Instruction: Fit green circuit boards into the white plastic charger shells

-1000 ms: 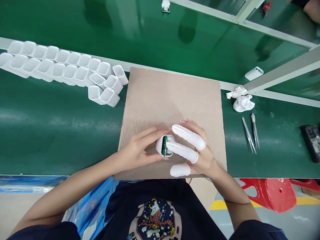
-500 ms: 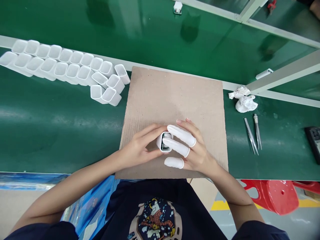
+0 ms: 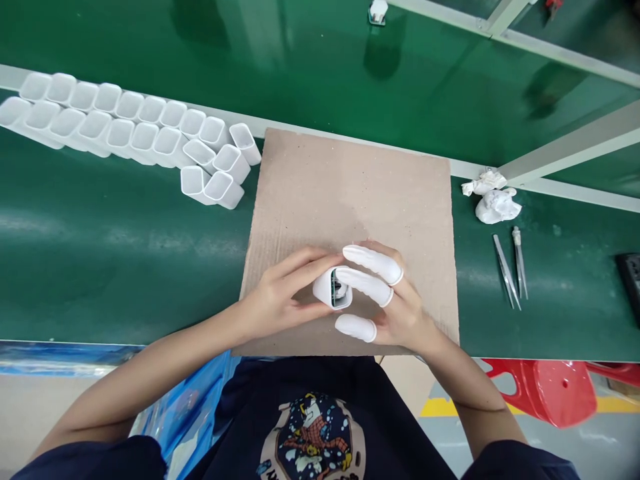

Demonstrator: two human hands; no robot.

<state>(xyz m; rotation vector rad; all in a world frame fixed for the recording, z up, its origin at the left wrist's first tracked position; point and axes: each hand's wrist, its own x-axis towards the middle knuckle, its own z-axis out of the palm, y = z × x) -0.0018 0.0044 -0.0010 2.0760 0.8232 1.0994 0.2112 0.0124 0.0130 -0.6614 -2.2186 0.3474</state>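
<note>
Over a brown cardboard sheet (image 3: pixel 350 187) both of my hands meet on one small white plastic housing (image 3: pixel 326 288) with a green circuit board showing in its open end. My left hand (image 3: pixel 277 293) grips the housing from the left, thumb below and fingers above. My right hand (image 3: pixel 387 297) wears white finger cots on the thumb and two fingers. Its two cotted fingers press into and across the housing's open end, and the cotted thumb lies just below it.
Several empty white housings (image 3: pixel 130 127) stand in rows on the green belt (image 3: pixel 100 227) at the left. Two tweezers (image 3: pixel 513 267) and crumpled white tissue (image 3: pixel 495 200) lie at the right. A grey metal rail (image 3: pixel 570 143) crosses the upper right. A red stool (image 3: pixel 555 390) stands below.
The green board has gone deeper into the housing and shows less. My right fingers have curled closer over the open end. The view has shifted slightly.
</note>
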